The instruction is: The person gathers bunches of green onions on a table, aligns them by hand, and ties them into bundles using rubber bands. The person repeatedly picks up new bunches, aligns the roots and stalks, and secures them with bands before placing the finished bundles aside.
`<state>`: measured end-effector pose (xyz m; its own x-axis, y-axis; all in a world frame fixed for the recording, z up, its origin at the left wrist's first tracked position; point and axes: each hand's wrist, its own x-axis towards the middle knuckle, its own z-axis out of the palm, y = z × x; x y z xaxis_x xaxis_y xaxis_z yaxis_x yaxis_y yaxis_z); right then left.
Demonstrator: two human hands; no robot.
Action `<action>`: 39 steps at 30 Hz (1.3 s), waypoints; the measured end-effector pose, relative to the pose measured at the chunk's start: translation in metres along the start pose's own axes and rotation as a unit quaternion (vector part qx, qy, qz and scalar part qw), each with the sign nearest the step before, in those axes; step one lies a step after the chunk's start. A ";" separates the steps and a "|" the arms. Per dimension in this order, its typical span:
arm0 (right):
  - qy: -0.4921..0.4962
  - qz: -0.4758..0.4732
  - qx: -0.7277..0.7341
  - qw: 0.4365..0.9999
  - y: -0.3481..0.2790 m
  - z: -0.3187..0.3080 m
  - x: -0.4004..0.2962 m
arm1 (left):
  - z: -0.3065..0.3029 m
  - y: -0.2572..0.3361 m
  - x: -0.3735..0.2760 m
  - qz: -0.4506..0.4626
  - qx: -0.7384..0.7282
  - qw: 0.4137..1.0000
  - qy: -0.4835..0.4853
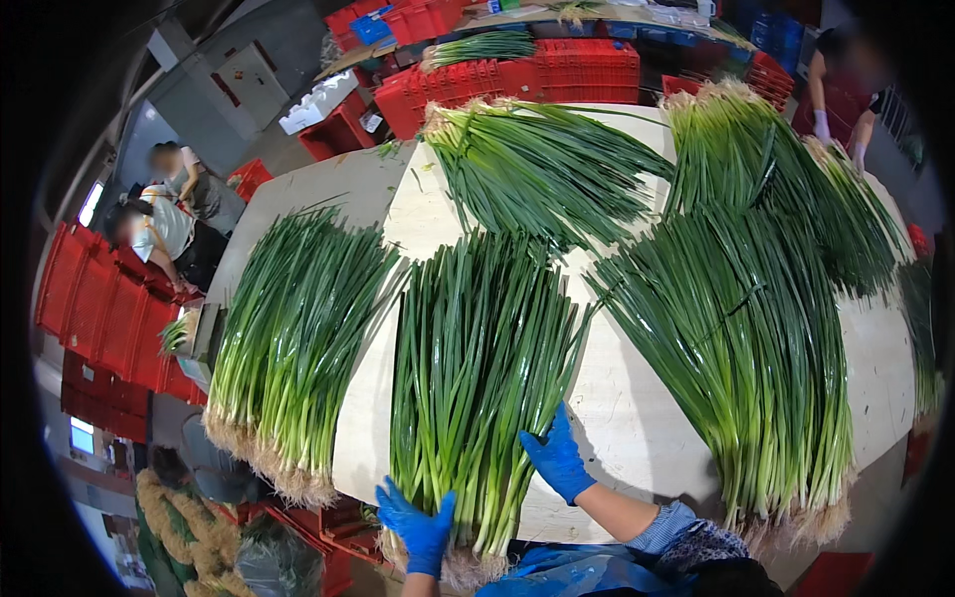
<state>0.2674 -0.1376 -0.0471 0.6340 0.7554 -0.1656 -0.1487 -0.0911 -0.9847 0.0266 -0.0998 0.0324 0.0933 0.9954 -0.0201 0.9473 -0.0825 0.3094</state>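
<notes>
A bundle of green onions (477, 373) lies straight ahead, its roots at the table's near edge and its leaves pointing away. My left hand (418, 526), in a blue glove, rests at the bundle's left side near the roots, thumb apart from the fingers. On the right side of the same bundle, higher up the stalks, is my right hand (556, 459), also blue-gloved, its thumb and fingers spread against the outer stalks. Neither hand is closed around them. Another green onion bundle (298, 351) lies to the left, and a larger green onion pile (753, 358) to the right.
More green onions (545, 164) lie across the pale wooden table (619, 403) at the far side. Red plastic crates (582, 71) are stacked behind it, others (112, 306) at the left. A person (843, 97) wearing light gloves stands far right; two people (168, 216) are at the left.
</notes>
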 end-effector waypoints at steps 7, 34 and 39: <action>0.048 0.038 0.007 0.998 -0.016 0.061 -0.005 | 0.013 -0.076 0.062 -0.011 -0.302 0.942 -0.146; -0.140 0.284 0.517 0.795 -0.072 0.243 0.028 | -0.110 -0.092 0.172 -0.021 -0.505 0.777 -0.376; -0.168 0.238 0.533 0.794 -0.083 0.319 0.068 | -0.176 -0.107 0.238 -0.010 -0.512 0.791 -0.336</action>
<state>0.0811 0.1285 0.0402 0.1023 0.9468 -0.3052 -0.9827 0.0485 -0.1790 -0.1062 0.1547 0.1615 0.5481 0.7179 -0.4292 0.2387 0.3575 0.9029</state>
